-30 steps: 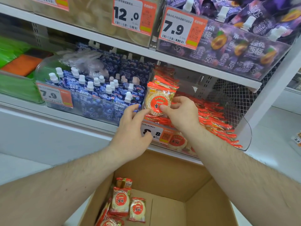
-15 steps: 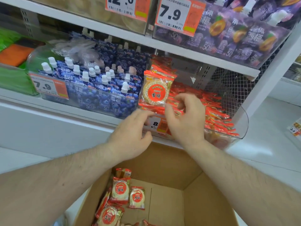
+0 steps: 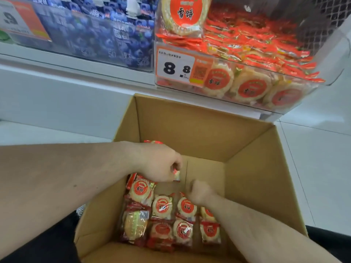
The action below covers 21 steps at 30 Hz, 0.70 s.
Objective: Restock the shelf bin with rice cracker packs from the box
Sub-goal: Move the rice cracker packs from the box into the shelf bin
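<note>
An open cardboard box (image 3: pixel 190 130) stands below the shelf, with several red-and-white rice cracker packs (image 3: pixel 162 206) lying on its floor. My left hand (image 3: pixel 159 164) is down inside the box, fingers curled round one rice cracker pack (image 3: pixel 176 174) of which only an edge shows. My right hand (image 3: pixel 199 192) is also in the box, blurred and curled just above the packs; whether it holds one is unclear. The clear shelf bin (image 3: pixel 332 59) above is heaped with packs (image 3: pixel 252 88), one standing upright (image 3: pixel 185 14) at its front left.
A price label reading 8.8 (image 3: pixel 174 67) is fixed on the bin's front. To the left stands a bin of blue spouted pouches (image 3: pixel 95 35). The white shelf edge (image 3: pixel 76 73) runs above the box. White floor tiles (image 3: pixel 322 158) lie to the right.
Both hands have left the bin's front and dropped into the box. The view has tilted down toward the box. The upright pack stays in the bin.
</note>
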Each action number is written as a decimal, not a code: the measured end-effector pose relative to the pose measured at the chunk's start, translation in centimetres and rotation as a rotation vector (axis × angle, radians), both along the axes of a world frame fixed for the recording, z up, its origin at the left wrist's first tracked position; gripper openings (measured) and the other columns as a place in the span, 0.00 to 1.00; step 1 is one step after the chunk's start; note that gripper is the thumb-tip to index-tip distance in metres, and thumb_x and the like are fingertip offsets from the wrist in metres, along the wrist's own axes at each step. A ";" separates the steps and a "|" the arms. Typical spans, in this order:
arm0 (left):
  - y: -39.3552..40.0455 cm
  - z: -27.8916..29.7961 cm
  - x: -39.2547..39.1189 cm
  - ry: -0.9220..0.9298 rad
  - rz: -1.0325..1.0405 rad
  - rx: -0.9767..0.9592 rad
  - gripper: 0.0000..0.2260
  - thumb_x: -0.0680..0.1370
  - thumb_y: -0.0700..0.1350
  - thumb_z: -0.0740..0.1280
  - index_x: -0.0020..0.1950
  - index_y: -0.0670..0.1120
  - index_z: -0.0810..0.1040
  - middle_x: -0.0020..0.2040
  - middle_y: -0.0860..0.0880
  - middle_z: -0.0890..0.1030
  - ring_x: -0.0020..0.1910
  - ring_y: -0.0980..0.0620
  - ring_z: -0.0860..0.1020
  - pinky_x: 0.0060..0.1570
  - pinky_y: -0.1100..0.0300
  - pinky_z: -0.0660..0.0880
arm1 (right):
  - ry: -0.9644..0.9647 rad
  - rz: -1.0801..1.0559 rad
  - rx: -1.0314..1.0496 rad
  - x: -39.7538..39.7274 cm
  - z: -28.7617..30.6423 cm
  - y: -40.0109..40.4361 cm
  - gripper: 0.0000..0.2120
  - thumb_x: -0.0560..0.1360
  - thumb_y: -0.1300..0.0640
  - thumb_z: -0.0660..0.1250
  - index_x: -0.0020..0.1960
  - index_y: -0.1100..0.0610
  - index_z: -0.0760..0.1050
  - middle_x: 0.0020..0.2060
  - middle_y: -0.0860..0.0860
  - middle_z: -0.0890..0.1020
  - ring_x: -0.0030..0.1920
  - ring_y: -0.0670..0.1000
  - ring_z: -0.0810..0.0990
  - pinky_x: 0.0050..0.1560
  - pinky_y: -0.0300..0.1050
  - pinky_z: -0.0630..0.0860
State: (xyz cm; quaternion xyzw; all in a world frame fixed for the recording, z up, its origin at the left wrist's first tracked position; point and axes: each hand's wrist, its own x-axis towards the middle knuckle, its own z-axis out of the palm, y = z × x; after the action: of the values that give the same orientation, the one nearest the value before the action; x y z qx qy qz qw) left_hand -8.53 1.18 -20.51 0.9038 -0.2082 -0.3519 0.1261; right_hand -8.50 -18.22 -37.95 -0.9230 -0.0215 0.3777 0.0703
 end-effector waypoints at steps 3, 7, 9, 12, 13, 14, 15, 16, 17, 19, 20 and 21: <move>-0.4 -0.2 0.5 0.015 0.022 -0.020 0.17 0.78 0.48 0.63 0.67 0.52 0.73 0.61 0.54 0.78 0.59 0.52 0.76 0.59 0.55 0.74 | 0.099 -0.212 -0.066 -1.6 -3.5 0.1 0.36 0.67 0.25 0.58 0.58 0.53 0.78 0.55 0.55 0.83 0.53 0.58 0.82 0.52 0.45 0.77; -0.2 -0.7 0.6 0.069 0.061 -0.008 0.16 0.79 0.48 0.62 0.68 0.52 0.73 0.63 0.55 0.77 0.46 0.57 0.74 0.54 0.60 0.74 | 0.132 -0.255 -0.035 -3.1 -5.2 1.2 0.43 0.67 0.25 0.61 0.73 0.49 0.67 0.67 0.54 0.75 0.66 0.57 0.75 0.65 0.49 0.73; 0.1 -1.0 0.5 0.094 0.075 0.005 0.16 0.80 0.48 0.63 0.68 0.52 0.73 0.63 0.56 0.76 0.46 0.57 0.73 0.52 0.62 0.72 | 0.137 -0.205 -0.079 -3.3 -5.8 1.4 0.40 0.71 0.29 0.60 0.75 0.51 0.63 0.72 0.54 0.70 0.71 0.57 0.70 0.68 0.49 0.70; 0.5 -1.2 0.4 0.132 0.121 0.015 0.18 0.79 0.49 0.64 0.69 0.52 0.72 0.62 0.54 0.78 0.48 0.55 0.77 0.52 0.57 0.76 | 0.145 -0.217 -0.052 -3.0 -4.8 1.8 0.34 0.68 0.28 0.59 0.64 0.48 0.74 0.65 0.52 0.77 0.63 0.55 0.78 0.60 0.45 0.76; 0.5 -1.3 0.4 0.151 0.157 0.013 0.20 0.78 0.50 0.64 0.70 0.51 0.71 0.61 0.52 0.79 0.50 0.51 0.79 0.53 0.52 0.78 | 0.163 -0.214 -0.007 -2.4 -3.8 2.1 0.27 0.69 0.31 0.62 0.55 0.51 0.77 0.60 0.52 0.80 0.58 0.54 0.80 0.51 0.40 0.77; 0.5 -1.4 0.3 0.159 0.202 0.013 0.22 0.78 0.50 0.65 0.72 0.51 0.68 0.61 0.50 0.79 0.50 0.49 0.80 0.52 0.51 0.78 | 0.180 -0.212 0.056 -1.4 -2.3 2.4 0.19 0.72 0.37 0.65 0.45 0.53 0.76 0.54 0.54 0.83 0.52 0.53 0.82 0.41 0.36 0.75; 0.4 -1.3 0.3 0.150 0.258 0.017 0.25 0.78 0.51 0.65 0.74 0.50 0.65 0.63 0.48 0.78 0.50 0.48 0.80 0.49 0.52 0.78 | 0.173 -0.228 0.120 -0.4 -0.8 2.8 0.16 0.73 0.41 0.66 0.39 0.54 0.73 0.45 0.54 0.83 0.44 0.52 0.82 0.32 0.35 0.72; 0.3 -1.4 0.2 0.131 0.340 0.020 0.27 0.78 0.52 0.65 0.75 0.48 0.63 0.65 0.46 0.76 0.50 0.49 0.79 0.48 0.55 0.77 | 0.117 -0.260 0.202 0.5 0.9 3.2 0.16 0.73 0.43 0.68 0.36 0.54 0.70 0.37 0.53 0.81 0.36 0.51 0.80 0.27 0.35 0.70; 0.2 -1.5 0.0 0.120 0.462 0.001 0.29 0.77 0.54 0.65 0.75 0.46 0.61 0.66 0.45 0.74 0.51 0.48 0.77 0.48 0.56 0.76 | 0.044 -0.289 0.297 1.3 2.1 3.6 0.16 0.72 0.43 0.69 0.37 0.53 0.69 0.32 0.51 0.79 0.32 0.50 0.78 0.28 0.37 0.71; 0.0 -1.7 -0.3 0.168 0.784 -0.126 0.32 0.76 0.57 0.65 0.74 0.42 0.61 0.60 0.44 0.76 0.52 0.48 0.75 0.45 0.57 0.73 | -0.122 -0.318 0.486 1.9 4.3 4.1 0.17 0.69 0.42 0.72 0.41 0.50 0.67 0.34 0.48 0.78 0.35 0.50 0.77 0.35 0.42 0.72; -0.1 -1.5 -0.5 0.215 0.917 -0.198 0.33 0.76 0.58 0.65 0.74 0.42 0.60 0.57 0.45 0.76 0.50 0.49 0.75 0.43 0.57 0.71 | -0.191 -0.321 0.562 1.6 5.4 4.3 0.18 0.69 0.42 0.73 0.43 0.50 0.67 0.36 0.47 0.79 0.35 0.48 0.76 0.35 0.43 0.71; -0.2 -1.4 -0.6 0.261 1.008 -0.260 0.32 0.76 0.59 0.65 0.73 0.42 0.61 0.54 0.46 0.76 0.49 0.50 0.75 0.43 0.57 0.71 | -0.243 -0.313 0.637 1.2 6.4 4.4 0.20 0.68 0.42 0.75 0.45 0.50 0.67 0.35 0.45 0.78 0.34 0.44 0.75 0.33 0.40 0.70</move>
State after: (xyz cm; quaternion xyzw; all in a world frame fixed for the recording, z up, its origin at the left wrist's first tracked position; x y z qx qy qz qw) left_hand -9.15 0.94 -21.86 0.8175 0.2270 -0.3283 0.4151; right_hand -7.31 -13.81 -31.56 -0.8851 -0.0046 0.2244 0.4076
